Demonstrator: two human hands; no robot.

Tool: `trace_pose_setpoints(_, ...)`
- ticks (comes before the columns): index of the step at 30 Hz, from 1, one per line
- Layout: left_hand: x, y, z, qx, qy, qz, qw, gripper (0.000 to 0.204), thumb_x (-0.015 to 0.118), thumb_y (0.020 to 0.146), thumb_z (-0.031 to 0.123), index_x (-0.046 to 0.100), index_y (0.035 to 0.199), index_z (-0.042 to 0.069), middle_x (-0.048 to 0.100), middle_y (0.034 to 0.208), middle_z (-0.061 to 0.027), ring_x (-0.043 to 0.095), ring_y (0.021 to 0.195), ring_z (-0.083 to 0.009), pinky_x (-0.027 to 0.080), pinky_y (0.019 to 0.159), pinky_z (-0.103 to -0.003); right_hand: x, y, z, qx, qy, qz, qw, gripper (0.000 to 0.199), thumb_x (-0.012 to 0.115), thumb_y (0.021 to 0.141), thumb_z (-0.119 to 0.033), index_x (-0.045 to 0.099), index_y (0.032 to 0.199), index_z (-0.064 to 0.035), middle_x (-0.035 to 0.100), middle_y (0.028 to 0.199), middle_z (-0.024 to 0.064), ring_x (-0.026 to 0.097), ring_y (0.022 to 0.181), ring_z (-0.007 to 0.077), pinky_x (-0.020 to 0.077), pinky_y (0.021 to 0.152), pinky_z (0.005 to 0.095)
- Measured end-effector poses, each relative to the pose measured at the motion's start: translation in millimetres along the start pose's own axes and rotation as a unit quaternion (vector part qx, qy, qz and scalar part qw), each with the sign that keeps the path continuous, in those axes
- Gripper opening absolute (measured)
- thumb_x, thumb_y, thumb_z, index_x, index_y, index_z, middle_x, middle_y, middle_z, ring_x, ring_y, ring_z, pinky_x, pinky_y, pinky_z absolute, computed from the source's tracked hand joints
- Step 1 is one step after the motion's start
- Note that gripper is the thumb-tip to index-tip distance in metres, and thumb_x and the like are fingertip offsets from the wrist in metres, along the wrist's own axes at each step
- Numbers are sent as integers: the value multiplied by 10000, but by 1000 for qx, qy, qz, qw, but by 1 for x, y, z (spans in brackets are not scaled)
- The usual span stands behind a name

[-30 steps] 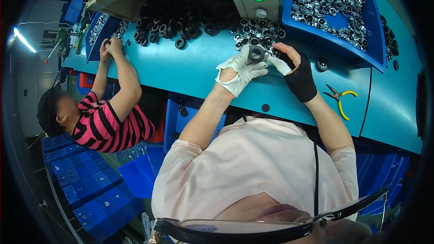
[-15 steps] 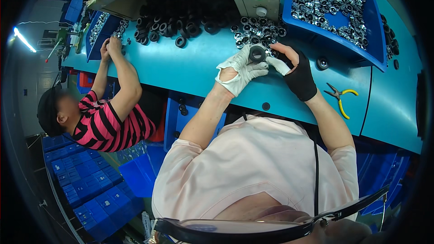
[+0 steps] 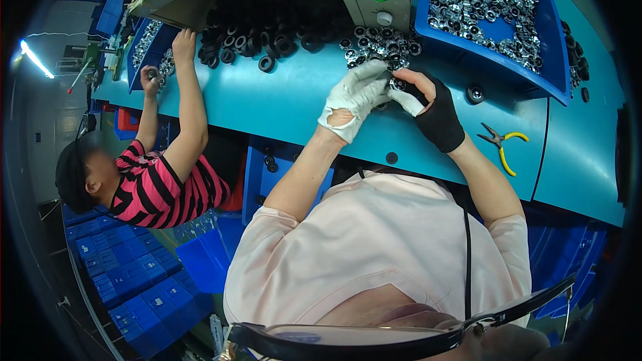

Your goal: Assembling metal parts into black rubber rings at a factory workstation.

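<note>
My left hand [image 3: 356, 99], in a white glove with the wrist partly bare, curls its fingers around a black rubber ring that its fingers now mostly hide. Against it, my right hand [image 3: 441, 112], in a black glove with a white-covered thumb, pinches a small chrome wheel hub [image 3: 398, 84] between thumb and forefinger. The two hands meet just over the near edge of a loose pile of chrome hubs [image 3: 384, 43]. To the right of my right hand, a black wheel with a shiny centre [image 3: 475, 93] rests on the teal table [image 3: 301, 97].
Black rubber rings [image 3: 267, 40] lie heaped at the back. A blue bin [image 3: 495, 70] of chrome hubs stands at right. Yellow-handled pliers [image 3: 503, 147] and a small black disc [image 3: 392, 158] lie nearer. At left, a co-worker in a striped shirt [image 3: 170, 187] reaches toward another bin.
My left hand has turned, so the black ring's open face no longer shows. The chrome hub in my right hand is now plainer to see. The co-worker's hands have moved apart.
</note>
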State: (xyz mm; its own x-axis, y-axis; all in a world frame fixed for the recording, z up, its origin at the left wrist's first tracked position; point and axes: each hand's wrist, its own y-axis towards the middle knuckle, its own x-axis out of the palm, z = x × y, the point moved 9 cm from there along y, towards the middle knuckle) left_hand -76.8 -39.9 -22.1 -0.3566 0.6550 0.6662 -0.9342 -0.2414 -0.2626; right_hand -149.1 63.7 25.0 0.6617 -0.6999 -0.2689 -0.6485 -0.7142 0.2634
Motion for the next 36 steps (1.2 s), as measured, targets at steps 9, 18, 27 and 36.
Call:
trace_pose_setpoints(9,26,-18,44,279,418,0,865,723,620,744,-79,281,1381,-39,517,1156,-201,547,1055,-245,420,950,-358,-1,3,11,-1,1,-3,1000,314,638,786,-42,593,1095,-14,626,1027,140,619,915,248,470,791,303)
trace_pose_setpoints(18,24,-19,40,299,377,-13,876,738,636,762,-73,250,1390,-40,516,1159,-195,558,1040,-243,430,941,-355,-3,3,9,-7,20,-4,1000,316,638,788,-31,597,1100,-12,632,1031,138,619,921,227,470,793,296)
trace_pose_setpoints(27,-12,-10,-4,-35,134,104,985,378,572,912,272,553,1109,-50,615,933,-151,649,817,-231,542,717,-293,-2,0,5,-7,3,1,1000,296,681,769,-64,606,1050,-12,630,953,119,617,868,224,477,760,299)
trace_pose_setpoints(36,-12,-8,-21,-74,14,67,995,383,504,936,344,544,1061,-16,611,919,-159,656,767,-264,570,673,-322,-7,-4,-2,-42,-37,30,998,301,709,751,-99,615,1027,-26,627,947,122,613,838,242,479,731,305)
